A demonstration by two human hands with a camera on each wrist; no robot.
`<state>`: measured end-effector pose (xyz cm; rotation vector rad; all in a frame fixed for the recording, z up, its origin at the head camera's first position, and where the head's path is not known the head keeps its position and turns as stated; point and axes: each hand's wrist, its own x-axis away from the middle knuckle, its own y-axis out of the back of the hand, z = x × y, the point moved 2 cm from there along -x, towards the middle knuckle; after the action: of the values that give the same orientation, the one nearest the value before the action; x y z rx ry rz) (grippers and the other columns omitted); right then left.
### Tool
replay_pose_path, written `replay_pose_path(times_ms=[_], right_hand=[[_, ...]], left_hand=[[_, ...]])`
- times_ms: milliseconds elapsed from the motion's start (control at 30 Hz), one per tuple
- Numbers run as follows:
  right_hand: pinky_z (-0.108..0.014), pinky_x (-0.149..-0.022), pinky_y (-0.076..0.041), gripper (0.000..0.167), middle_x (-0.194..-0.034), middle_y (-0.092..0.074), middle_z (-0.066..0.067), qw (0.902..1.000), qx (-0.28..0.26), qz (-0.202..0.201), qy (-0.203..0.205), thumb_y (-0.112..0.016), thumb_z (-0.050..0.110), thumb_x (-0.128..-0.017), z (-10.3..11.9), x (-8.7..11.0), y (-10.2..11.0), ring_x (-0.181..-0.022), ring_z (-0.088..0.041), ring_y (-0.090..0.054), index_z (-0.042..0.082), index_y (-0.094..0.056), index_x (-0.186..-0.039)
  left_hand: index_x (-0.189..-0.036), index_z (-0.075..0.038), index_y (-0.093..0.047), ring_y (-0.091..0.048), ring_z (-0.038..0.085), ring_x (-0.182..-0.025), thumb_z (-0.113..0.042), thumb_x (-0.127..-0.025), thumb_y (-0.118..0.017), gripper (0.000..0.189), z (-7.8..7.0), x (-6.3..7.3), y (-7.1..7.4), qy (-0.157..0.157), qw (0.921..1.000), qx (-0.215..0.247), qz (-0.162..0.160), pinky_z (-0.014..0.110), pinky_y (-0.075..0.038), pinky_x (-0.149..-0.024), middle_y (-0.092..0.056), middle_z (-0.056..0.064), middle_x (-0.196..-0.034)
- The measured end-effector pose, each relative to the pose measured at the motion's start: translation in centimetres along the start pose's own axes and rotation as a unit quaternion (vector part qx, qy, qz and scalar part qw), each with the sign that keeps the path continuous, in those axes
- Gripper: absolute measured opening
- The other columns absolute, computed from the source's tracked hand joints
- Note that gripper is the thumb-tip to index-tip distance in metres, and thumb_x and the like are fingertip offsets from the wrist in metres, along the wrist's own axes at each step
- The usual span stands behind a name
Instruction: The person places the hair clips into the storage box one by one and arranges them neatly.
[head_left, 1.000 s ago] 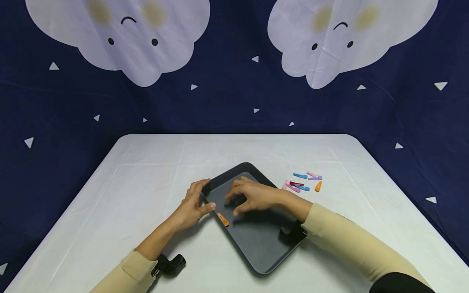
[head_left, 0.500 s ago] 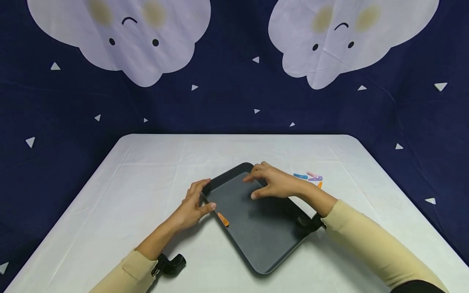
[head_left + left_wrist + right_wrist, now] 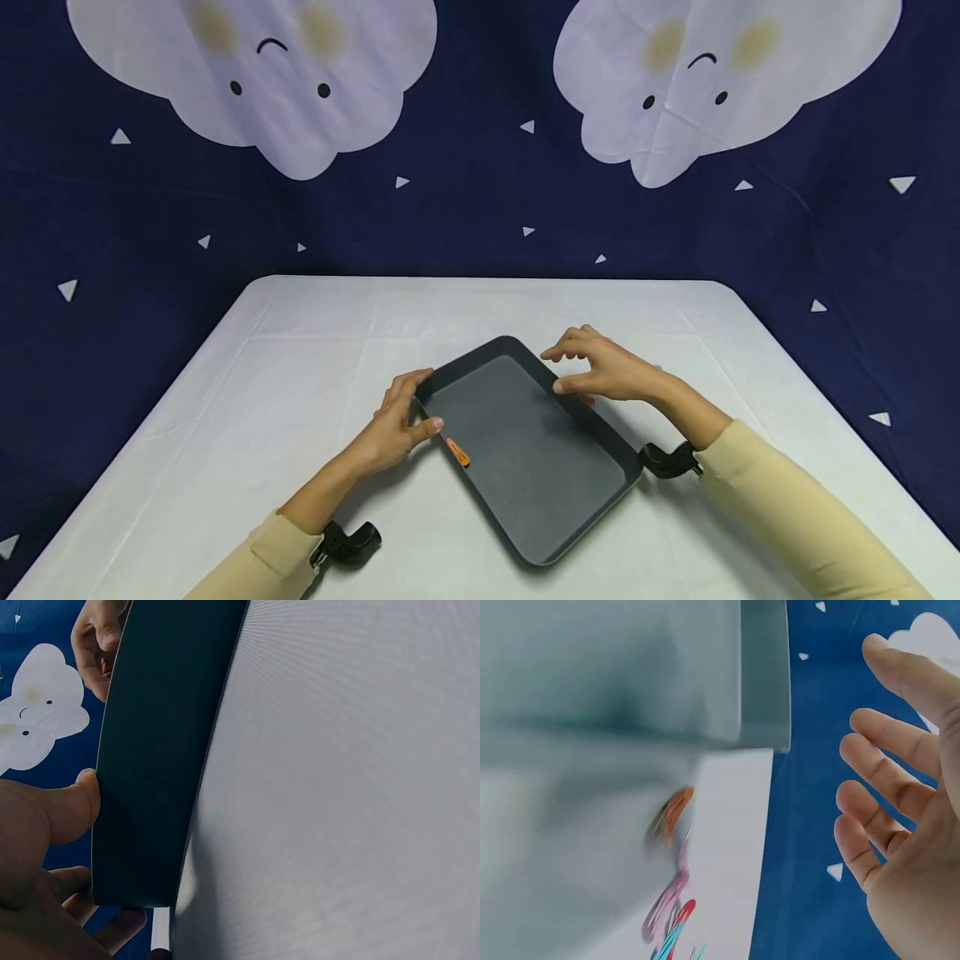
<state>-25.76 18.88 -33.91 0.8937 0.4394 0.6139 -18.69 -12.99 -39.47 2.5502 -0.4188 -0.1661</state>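
Observation:
A dark grey rectangular baking tray (image 3: 525, 467) lies turned at an angle on the white table. My left hand (image 3: 393, 429) grips its left corner, thumb at the rim and fingers round the outside; the left wrist view shows the thumb (image 3: 71, 810) against the tray wall (image 3: 161, 750). An orange snap hair clip (image 3: 457, 452) sits along the tray's left rim, close to that thumb. Over the tray's right rim, my right hand (image 3: 603, 367) hovers with parted, loosely bent fingers and holds nothing. In the right wrist view its palm (image 3: 915, 885) shows bare.
Several hair clips lie right of the tray, mostly hidden by my right hand in the head view. In the right wrist view, an orange clip (image 3: 679, 806), a pink clip (image 3: 664, 907) and a red clip (image 3: 687, 909) show there. A dark blue cloth (image 3: 480, 208) hangs behind the table.
My right hand has moved right and away from me, from over the tray's middle to its right rim, covering the loose clips. My left hand, tray and orange clip stay put.

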Motion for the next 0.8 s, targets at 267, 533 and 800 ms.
replay_pose_path(times_ms=[267,533,800], right_hand=[[-0.033,-0.080,-0.040,0.042,-0.108,-0.062,-0.007,0.9973,0.036,-0.056,-0.032,-0.075,0.028,-0.080,-2.2,1.1,0.3,-0.099,-0.023,-0.048,0.011,-0.066,-0.117],[-0.032,-0.077,-0.038,0.041,-0.104,-0.063,-0.007,0.9886,0.074,-0.103,-0.082,-0.075,0.029,-0.079,-4.4,1.9,-0.2,-0.094,-0.024,-0.047,0.007,-0.068,-0.113],[-0.035,-0.075,-0.036,0.047,-0.111,-0.062,-0.009,0.9790,0.101,-0.117,-0.133,-0.075,0.036,-0.078,-5.5,2.6,-1.1,-0.097,-0.028,-0.046,0.009,-0.067,-0.116]], left_hand=[[-0.149,-0.014,-0.022,-0.012,0.034,-0.144,-0.018,-0.090,-0.063,0.072,-0.1,0.1,0.0,0.000,1.0000,-0.003,0.000,0.069,-0.010,-0.107,-0.018,0.010,-0.152],[-0.149,-0.014,-0.022,-0.011,0.033,-0.144,-0.018,-0.090,-0.063,0.072,-0.1,0.1,0.0,0.002,1.0000,0.000,0.001,0.070,-0.008,-0.107,-0.018,0.010,-0.152],[-0.149,-0.012,-0.022,-0.012,0.034,-0.143,-0.018,-0.090,-0.063,0.072,0.0,0.1,0.0,-0.001,1.0000,-0.001,-0.002,0.071,-0.005,-0.106,-0.019,0.012,-0.151]])
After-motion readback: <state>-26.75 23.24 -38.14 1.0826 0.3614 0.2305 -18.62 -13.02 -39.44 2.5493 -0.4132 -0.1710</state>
